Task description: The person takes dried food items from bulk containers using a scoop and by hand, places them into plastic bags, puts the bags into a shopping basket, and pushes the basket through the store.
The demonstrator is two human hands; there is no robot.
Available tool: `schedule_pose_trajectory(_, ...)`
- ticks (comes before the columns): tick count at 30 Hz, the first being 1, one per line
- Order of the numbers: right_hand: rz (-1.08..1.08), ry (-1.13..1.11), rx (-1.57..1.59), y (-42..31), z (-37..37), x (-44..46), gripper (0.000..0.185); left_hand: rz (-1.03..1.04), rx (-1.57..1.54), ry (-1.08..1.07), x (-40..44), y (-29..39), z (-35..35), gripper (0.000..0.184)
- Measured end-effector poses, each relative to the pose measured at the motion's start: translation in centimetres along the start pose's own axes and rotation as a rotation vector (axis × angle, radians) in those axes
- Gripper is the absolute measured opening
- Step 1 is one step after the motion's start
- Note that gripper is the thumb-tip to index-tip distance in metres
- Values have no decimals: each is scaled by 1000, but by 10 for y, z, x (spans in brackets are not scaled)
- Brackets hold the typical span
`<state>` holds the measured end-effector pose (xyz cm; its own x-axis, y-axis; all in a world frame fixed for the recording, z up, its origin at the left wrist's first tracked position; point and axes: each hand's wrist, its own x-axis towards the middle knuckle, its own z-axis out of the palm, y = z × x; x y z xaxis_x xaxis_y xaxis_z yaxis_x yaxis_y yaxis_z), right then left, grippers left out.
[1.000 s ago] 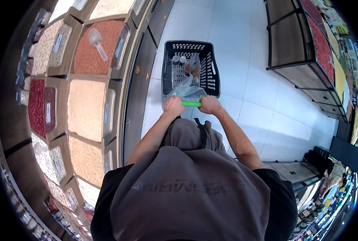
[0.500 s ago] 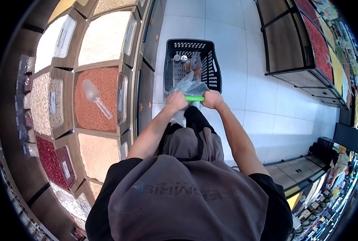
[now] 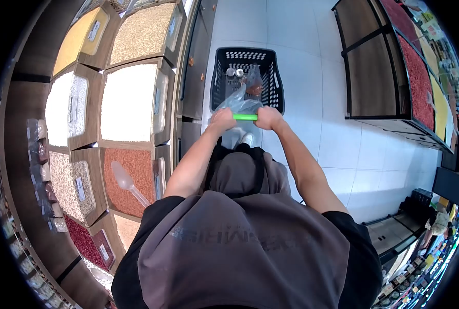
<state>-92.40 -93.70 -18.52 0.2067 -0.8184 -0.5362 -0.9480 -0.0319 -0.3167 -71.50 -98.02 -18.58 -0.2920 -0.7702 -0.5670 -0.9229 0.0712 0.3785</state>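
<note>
Both of my hands are closed round a bright green handle (image 3: 245,117): my left hand (image 3: 223,119) at its left end, my right hand (image 3: 268,118) at its right end. Just ahead of the hands is a black perforated basket (image 3: 278,85). Inside it are two small containers with round tops (image 3: 235,72) and a clear bag with reddish-brown contents (image 3: 254,86). Crumpled clear plastic (image 3: 233,101) lies at the near side of the basket, close against my hands. A white shoe (image 3: 247,138) shows below the handle.
Wooden bins of grains line the left side, among them white grain (image 3: 128,103) and reddish grain with a clear scoop (image 3: 123,176) in it. A dark-framed wooden display (image 3: 379,77) stands at the right, and a low cabinet (image 3: 394,234) at the lower right. The floor is pale tile (image 3: 296,67).
The bins at the left have shifted down in view, with the scoop now lower and yellow grain showing at the top. Both hands keep hold of the green handle, and the basket stays ahead of them.
</note>
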Motion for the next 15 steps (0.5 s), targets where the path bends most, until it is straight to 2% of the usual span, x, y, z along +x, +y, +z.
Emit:
schedule_pose_trajectory(2, 33, 22, -10, 5, -22, 21, 30, -7, -29, -65, 21, 3, -14, 30)
schedule_pose_trajectory(4, 24, 17, -15, 15, -41, 44, 30, -1, -28, 9, 47, 8, -26, 28)
schedule_pose_trajectory(10, 18, 77, -11, 42, -90, 105, 34, 18, -51, 12, 120, 23, -70, 30)
schedule_pose_trajectory(15, 85, 36, -77, 56, -154, 173, 32, -10, -85, -33, 194, 38, -127, 30)
